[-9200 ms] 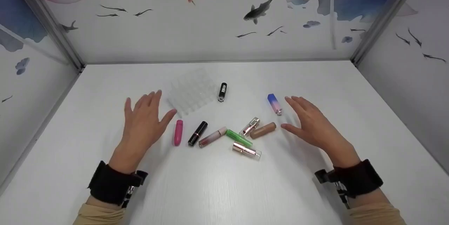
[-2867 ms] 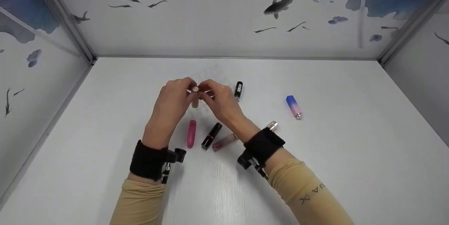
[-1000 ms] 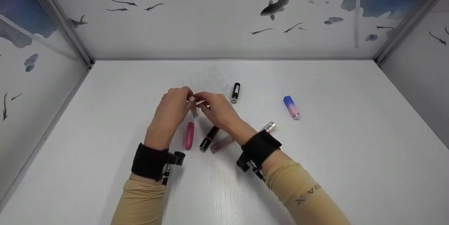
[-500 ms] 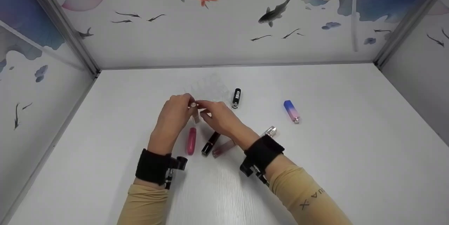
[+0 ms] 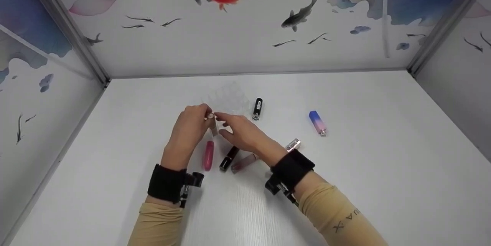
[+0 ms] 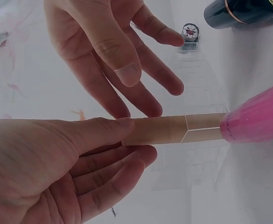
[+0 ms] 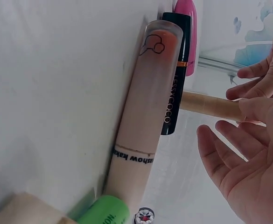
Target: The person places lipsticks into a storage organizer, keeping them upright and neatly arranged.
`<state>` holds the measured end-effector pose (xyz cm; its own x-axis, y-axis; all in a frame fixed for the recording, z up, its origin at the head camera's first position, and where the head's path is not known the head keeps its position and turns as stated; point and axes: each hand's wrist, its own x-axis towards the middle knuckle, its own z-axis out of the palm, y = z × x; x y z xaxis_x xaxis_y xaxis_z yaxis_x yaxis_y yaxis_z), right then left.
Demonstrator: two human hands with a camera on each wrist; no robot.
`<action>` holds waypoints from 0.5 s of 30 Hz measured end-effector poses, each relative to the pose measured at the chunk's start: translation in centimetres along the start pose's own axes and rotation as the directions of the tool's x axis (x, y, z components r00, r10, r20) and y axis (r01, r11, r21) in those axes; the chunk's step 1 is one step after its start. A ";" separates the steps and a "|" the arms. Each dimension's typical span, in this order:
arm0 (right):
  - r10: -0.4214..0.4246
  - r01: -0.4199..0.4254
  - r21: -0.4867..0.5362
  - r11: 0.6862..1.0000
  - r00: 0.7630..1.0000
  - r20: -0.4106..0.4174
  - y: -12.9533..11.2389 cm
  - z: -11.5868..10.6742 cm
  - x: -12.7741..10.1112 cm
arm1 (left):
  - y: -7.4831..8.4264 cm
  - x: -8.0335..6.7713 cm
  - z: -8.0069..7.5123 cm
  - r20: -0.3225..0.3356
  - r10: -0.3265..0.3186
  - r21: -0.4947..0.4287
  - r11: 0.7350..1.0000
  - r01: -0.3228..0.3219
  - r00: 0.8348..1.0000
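My left hand point(image 5: 187, 131) pinches the top of a tan lipstick tube point(image 6: 157, 129) between thumb and fingers. The tube stands nearly upright, its lower end behind the clear edges of a transparent lipstick holder point(image 5: 230, 96). Close on its right is my right hand point(image 5: 245, 132), fingers spread and loosely bent, fingertips right by the tube's upper part. In the right wrist view, the tube's bottom is hidden behind a black lipstick point(image 7: 177, 79). A pink tube point(image 5: 208, 156) lies just in front of the holder.
A pinkish gloss tube point(image 5: 244, 162) and a silver-ended lipstick point(image 5: 294, 144) lie partly under the right forearm. A green tube point(image 7: 103, 212) shows in the right wrist view. Beyond lie a black tube point(image 5: 257, 108) and a blue-pink one point(image 5: 317, 123). Printed panels enclose the table.
The tan tube, on the table at first, is now in my left hand at the holder. Over the last half second my right hand has eased slightly right, its fingers spreading from the tube.
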<state>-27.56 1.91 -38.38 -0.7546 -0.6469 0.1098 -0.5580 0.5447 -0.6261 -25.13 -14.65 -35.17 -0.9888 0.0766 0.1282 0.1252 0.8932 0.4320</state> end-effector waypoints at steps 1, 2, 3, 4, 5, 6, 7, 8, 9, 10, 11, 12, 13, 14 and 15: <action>-0.004 0.004 0.005 1.000 1.000 -0.001 0.0 -0.1 -0.1 | 0.0 0.0 0.0 -0.003 0.000 -0.002 1.000 0.000 1.000; -0.006 0.006 0.006 1.000 1.000 -0.003 -0.1 -0.3 -0.3 | 0.1 -0.1 0.0 -0.006 0.002 -0.004 1.000 -0.002 1.000; -0.005 0.005 0.007 1.000 1.000 -0.005 -0.1 -0.5 -0.4 | 0.1 -0.1 -0.1 -0.011 0.006 -0.003 1.000 -0.006 1.000; -0.008 0.008 0.005 1.000 1.000 -0.009 -0.1 -0.7 -0.6 | 0.2 -0.1 -0.1 -0.016 0.011 0.001 1.000 -0.011 1.000; -0.007 0.007 0.000 1.000 1.000 -0.013 -0.2 -1.0 -0.7 | 0.2 -0.2 -0.2 -0.023 0.019 0.008 1.000 -0.018 1.000; -0.005 0.005 -0.005 1.000 1.000 -0.015 -0.2 -1.2 -0.9 | 0.3 -0.2 -0.2 -0.033 0.026 0.012 1.000 -0.026 0.999; -0.004 0.004 -0.011 1.000 1.000 -0.017 -0.3 -1.5 -1.0 | 0.4 -0.3 -0.3 -0.045 0.033 0.018 0.999 -0.032 0.998; -0.002 0.002 -0.020 1.000 1.000 -0.018 -0.3 -1.8 -1.2 | 0.5 -0.3 -0.4 -0.061 0.042 0.024 0.999 -0.040 0.997; -0.003 0.003 -0.030 1.000 1.000 -0.020 -0.2 -2.0 -1.3 | 0.6 -0.4 -0.4 -0.079 0.054 0.029 0.998 -0.051 0.995; -0.008 0.007 -0.041 0.999 1.000 -0.023 -0.2 -2.4 -1.5 | 0.7 -0.5 -0.4 -0.096 0.066 0.034 0.997 -0.063 0.993; -0.012 0.011 -0.051 0.999 1.000 -0.024 -0.2 -2.7 -1.8 | 0.9 -0.6 -0.5 -0.113 0.078 0.037 0.997 -0.075 0.990; -0.026 0.024 -0.069 0.997 0.999 -0.027 -0.1 -3.1 -2.0 | 1.1 -0.8 -0.5 -0.128 0.090 0.040 0.996 -0.086 0.988; -0.042 0.040 -0.087 0.995 0.999 -0.033 0.1 -3.5 -2.3 | 1.4 -0.9 -0.6 -0.141 0.104 0.043 0.994 -0.098 0.985; -0.055 0.051 -0.108 0.993 0.998 -0.036 0.2 -4.0 -2.7 | 1.7 -1.0 -0.6 -0.148 0.118 0.044 0.993 -0.112 0.982; -0.067 0.061 -0.128 0.990 0.997 -0.038 0.3 -4.4 -3.1 | 2.0 -1.1 -0.7 -0.149 0.131 0.043 0.991 -0.126 0.980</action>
<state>-26.94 6.45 -35.49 -0.7284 -0.6609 0.1809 -0.6427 0.5675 -0.5146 -23.70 -13.28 -33.84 -0.9405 0.1262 0.3155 0.2453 0.8946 0.3736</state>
